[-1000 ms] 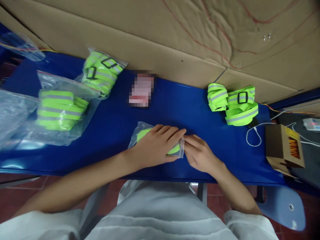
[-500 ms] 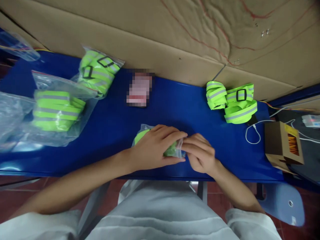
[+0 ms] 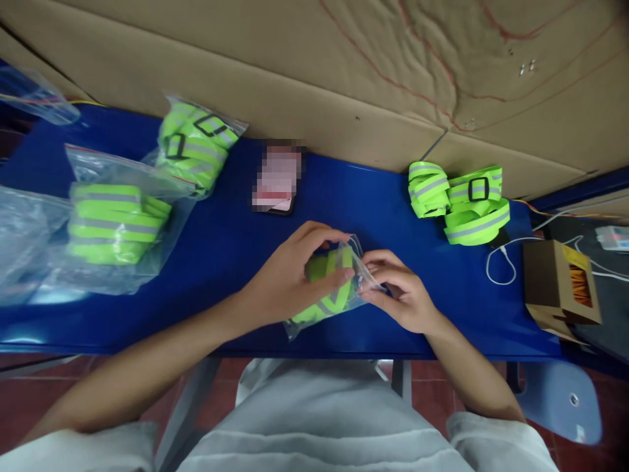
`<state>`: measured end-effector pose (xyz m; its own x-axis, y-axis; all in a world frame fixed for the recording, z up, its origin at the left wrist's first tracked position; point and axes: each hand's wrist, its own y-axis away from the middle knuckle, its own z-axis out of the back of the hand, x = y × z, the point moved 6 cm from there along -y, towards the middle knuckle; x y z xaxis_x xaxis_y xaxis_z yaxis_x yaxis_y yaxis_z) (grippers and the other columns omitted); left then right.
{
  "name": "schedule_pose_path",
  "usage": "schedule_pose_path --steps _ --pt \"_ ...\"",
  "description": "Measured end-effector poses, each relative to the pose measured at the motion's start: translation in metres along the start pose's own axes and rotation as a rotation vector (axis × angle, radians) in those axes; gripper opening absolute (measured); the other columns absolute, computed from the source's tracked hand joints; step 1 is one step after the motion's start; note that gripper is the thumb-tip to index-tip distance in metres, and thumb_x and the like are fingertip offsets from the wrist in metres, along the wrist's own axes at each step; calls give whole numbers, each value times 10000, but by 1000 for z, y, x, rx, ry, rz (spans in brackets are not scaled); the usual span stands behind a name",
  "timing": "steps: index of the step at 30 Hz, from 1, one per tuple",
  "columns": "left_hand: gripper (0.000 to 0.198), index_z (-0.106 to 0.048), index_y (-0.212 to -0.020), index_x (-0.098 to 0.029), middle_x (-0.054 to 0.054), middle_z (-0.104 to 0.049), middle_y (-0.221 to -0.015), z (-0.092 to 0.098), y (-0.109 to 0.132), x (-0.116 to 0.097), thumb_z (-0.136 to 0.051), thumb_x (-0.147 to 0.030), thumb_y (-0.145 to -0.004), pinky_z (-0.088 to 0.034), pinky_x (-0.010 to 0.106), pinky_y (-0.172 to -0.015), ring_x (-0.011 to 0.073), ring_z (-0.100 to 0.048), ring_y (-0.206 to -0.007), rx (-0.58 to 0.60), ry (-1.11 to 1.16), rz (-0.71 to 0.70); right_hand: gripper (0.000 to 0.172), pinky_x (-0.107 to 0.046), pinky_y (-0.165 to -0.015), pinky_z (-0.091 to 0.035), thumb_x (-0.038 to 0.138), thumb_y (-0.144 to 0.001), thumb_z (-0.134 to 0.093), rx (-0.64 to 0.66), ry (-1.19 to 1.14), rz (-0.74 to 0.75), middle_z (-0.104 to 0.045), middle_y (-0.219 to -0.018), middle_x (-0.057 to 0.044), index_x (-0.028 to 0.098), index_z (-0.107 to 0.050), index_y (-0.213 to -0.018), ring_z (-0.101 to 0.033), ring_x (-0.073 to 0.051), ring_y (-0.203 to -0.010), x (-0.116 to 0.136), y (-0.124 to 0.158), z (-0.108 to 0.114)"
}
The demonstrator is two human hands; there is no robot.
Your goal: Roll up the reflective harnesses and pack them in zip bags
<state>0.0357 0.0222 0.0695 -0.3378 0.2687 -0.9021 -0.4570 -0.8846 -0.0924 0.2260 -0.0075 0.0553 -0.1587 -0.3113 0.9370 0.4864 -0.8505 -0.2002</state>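
Note:
A clear plastic bag with a folded yellow-green reflective strap inside lies tilted near the front edge of the blue table. My left hand grips the bag from the left, its thumb over the strap and its fingertips at the bag's upper corner. At the bag's right end, the fingers of my right hand pinch the clear plastic by its opening. Part of the strap is hidden behind my left hand.
Bagged straps and another filled bag lie at the left. A blurred-out flat object is at the back. Loose rolled straps, a white cable and a cardboard box are at the right.
The bag has turned, and more of the strap inside shows. My left hand has shifted left and spread its thumb from its fingers; my right hand has opened up somewhat and now pinches the bag's end.

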Motion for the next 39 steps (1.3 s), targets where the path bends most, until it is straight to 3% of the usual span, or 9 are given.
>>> schedule_pose_path --steps 3,6,8,11,13,15,21,28,39 --pt "623 -597 -1346 -196 105 -705 -1201 -4 -8 22 -780 -493 -830 -563 377 -915 252 -679 -1096 77 309 221 146 -395 -1022 -552 163 -940 -710 68 3 36 -590 -1336 -89 253 -749 -1049 -655 -212 -1169 7 2 -3" --pt "450 -719 -1118 -162 68 -752 -988 -8 -11 32 -795 -493 -823 -564 277 -750 190 -704 -873 69 584 368 250 -387 -977 -574 258 -942 -726 -46 -4 -37 -581 -1391 -119 260 -710 -1192 -657 -230 -1179 1 2 0" --pt "346 -752 -975 -162 33 -742 -868 -4 -12 34 -818 -461 -816 -533 226 -674 142 -670 -755 -12 640 384 353 -334 -845 -597 352 -922 -755 -183 -58 -175 -664 -1246 -112 246 -665 -1246 -700 -199 -1017 -11 2 6" --pt "298 -763 -941 -176 6 -721 -795 0 -12 35 -842 -427 -802 -508 195 -603 110 -633 -666 -112 686 390 252 -242 -613 -514 437 -899 -767 -239 -99 -372 -683 -763 -9 199 -684 -913 -627 -123 -657 -25 2 9" --pt "288 -768 -923 -173 10 -716 -774 -1 -12 37 -827 -434 -817 -513 199 -585 110 -629 -641 -132 711 418 358 -223 -539 -436 455 -899 -760 -221 -90 -411 -610 -604 21 189 -616 -707 -548 -101 -563 -25 1 9" --pt "288 -765 -897 -167 12 -705 -749 -3 -13 40 -802 -446 -838 -516 205 -569 112 -621 -617 -133 721 447 386 -221 -530 -418 456 -895 -762 -233 -107 -398 -597 -581 27 189 -594 -671 -528 -95 -550 -21 0 11" --pt "242 -749 -873 -177 -9 -665 -722 5 -16 49 -776 -417 -869 -487 185 -551 89 -582 -590 -248 709 443 260 -242 -600 -504 452 -925 -726 -208 -185 -430 -713 -789 -14 196 -708 -879 -639 -121 -668 -21 4 13" --pt "275 -741 -854 -170 0 -676 -753 6 -15 44 -784 -442 -860 -489 189 -584 98 -587 -630 -179 654 389 303 -240 -576 -405 356 -930 -709 -282 -62 -348 -589 -665 30 194 -586 -706 -518 -99 -603 -20 4 16" --pt "309 -721 -907 -171 -8 -636 -740 -2 -14 32 -732 -479 -890 -438 190 -565 104 -547 -642 -129 557 331 201 -249 -598 -423 371 -975 -668 -228 -11 -299 -581 -718 29 213 -617 -862 -527 -110 -638 -16 6 6"
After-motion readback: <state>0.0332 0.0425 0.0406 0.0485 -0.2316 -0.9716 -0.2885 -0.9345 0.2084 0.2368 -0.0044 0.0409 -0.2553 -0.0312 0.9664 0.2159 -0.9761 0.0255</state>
